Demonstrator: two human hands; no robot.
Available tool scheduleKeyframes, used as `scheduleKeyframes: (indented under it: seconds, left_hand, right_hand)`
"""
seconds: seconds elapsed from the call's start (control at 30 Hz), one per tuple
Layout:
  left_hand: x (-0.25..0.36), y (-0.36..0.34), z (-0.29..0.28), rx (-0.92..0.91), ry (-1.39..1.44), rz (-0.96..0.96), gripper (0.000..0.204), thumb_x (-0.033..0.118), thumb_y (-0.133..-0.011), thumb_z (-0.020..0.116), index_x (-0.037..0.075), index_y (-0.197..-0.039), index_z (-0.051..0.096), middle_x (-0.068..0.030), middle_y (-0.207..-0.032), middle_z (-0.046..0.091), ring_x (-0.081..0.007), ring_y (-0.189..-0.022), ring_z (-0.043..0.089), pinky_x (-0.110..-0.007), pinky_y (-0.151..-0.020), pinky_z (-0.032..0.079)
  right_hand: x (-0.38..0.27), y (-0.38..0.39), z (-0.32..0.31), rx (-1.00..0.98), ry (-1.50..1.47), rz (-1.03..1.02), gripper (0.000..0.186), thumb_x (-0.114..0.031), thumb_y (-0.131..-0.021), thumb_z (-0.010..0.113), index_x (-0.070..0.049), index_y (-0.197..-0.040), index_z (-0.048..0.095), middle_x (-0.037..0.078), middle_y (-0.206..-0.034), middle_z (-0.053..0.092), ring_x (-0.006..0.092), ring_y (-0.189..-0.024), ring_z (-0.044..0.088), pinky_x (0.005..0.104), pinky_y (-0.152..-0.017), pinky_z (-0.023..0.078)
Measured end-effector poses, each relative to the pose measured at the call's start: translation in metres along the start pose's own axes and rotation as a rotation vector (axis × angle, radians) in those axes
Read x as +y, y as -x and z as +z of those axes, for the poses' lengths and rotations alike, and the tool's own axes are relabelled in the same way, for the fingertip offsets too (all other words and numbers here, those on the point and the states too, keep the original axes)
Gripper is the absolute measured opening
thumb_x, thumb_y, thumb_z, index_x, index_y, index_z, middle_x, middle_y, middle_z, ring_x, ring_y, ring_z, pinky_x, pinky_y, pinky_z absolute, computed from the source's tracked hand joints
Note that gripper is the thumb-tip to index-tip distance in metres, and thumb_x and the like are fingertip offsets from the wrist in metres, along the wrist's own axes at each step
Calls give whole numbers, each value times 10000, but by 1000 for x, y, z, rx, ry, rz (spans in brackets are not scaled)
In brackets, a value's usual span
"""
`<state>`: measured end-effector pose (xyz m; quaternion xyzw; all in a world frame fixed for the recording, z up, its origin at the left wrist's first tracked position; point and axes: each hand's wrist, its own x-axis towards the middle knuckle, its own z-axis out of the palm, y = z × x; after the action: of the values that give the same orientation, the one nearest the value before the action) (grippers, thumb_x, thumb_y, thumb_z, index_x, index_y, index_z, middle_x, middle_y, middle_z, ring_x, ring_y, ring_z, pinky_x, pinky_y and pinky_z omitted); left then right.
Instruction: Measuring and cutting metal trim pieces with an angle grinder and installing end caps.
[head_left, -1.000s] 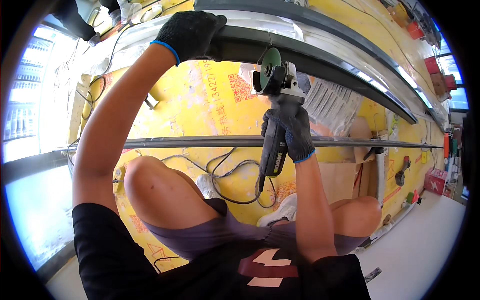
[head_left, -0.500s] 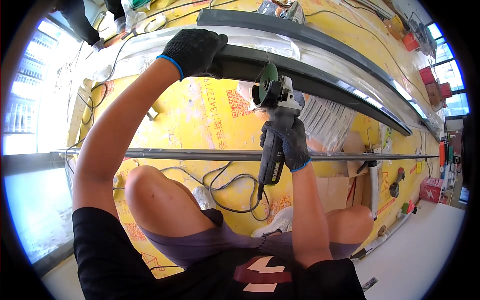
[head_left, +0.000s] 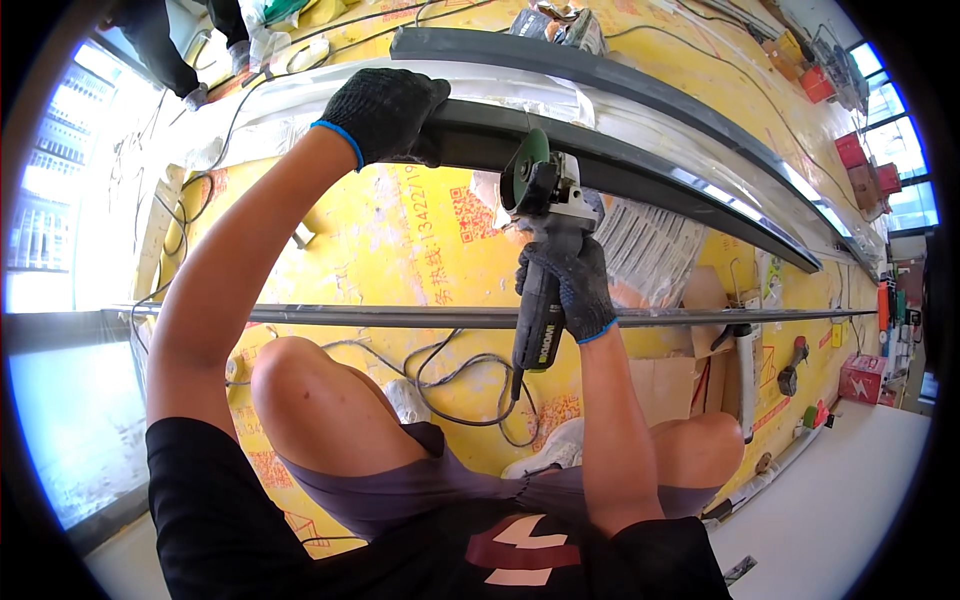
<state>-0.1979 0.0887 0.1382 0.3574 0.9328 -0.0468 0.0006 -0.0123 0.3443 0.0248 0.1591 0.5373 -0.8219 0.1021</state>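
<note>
In a black glove with a blue cuff, my left hand (head_left: 385, 115) is wrapped round the near end of a dark metal profile (head_left: 640, 165) that runs off to the right. My right hand (head_left: 575, 280), gloved alike, grips the body of a black and grey angle grinder (head_left: 540, 320). Its green disc (head_left: 530, 165) stands upright against the profile's near side, a little right of my left hand. Whether the disc is spinning or has cut in, I cannot tell. The grinder's cord drops from its lower end toward my legs.
A second dark profile (head_left: 560, 60) lies beyond on white plastic sheeting. A long thin bar (head_left: 400, 316) crosses in front of my knees. Loops of black cable (head_left: 450, 385) lie on the yellow floor covering. A cordless drill (head_left: 793, 368) and red box (head_left: 862, 380) are right; another person's legs (head_left: 165, 45), far left.
My view has shifted very slightly, and the profile's held end appears a little lower. Both hands keep their grip, with the disc still at the profile.
</note>
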Motion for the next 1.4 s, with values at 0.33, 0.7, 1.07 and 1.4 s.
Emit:
scheduleKeyframes:
  seconds: [0.33, 0.7, 1.07, 1.4]
  left_hand:
    - [-2, 3, 2, 52, 27, 24, 614, 432, -687, 940, 79, -1097, 650, -167, -1040, 736, -399, -1000, 711, -506, -857, 567]
    - [1, 6, 2, 102, 34, 37, 562, 412, -662, 955, 85, -1003, 652, -162, -923, 726, -411, -919, 716, -490, -812, 571]
    - [-1, 4, 5, 130, 47, 47, 617, 427, -626, 972, 80, -1020, 648, -170, -935, 718, -409, -929, 709, -497, -806, 564]
    - [1, 4, 2, 128, 28, 54, 615, 421, -620, 974, 77, -1000, 636, -174, -928, 717, -417, -920, 708, -509, -792, 555]
  right_hand:
    - [-12, -6, 5, 8, 14, 0, 290, -67, -851, 792, 0, -1099, 659, 111, -799, 698, 214, -611, 701, 340, -535, 588]
    - [-24, -3, 8, -41, 0, 8, 323, -96, -868, 780, -11, -1148, 643, 107, -795, 679, 203, -619, 684, 339, -547, 575]
    - [-31, 0, 8, -71, 50, 31, 338, -226, -889, 789, 5, -1106, 670, 97, -814, 680, 204, -638, 690, 345, -582, 597]
    - [-28, -2, 6, -72, 63, 39, 328, -193, -883, 787, 2, -1113, 657, 95, -814, 675, 204, -638, 690, 346, -585, 597]
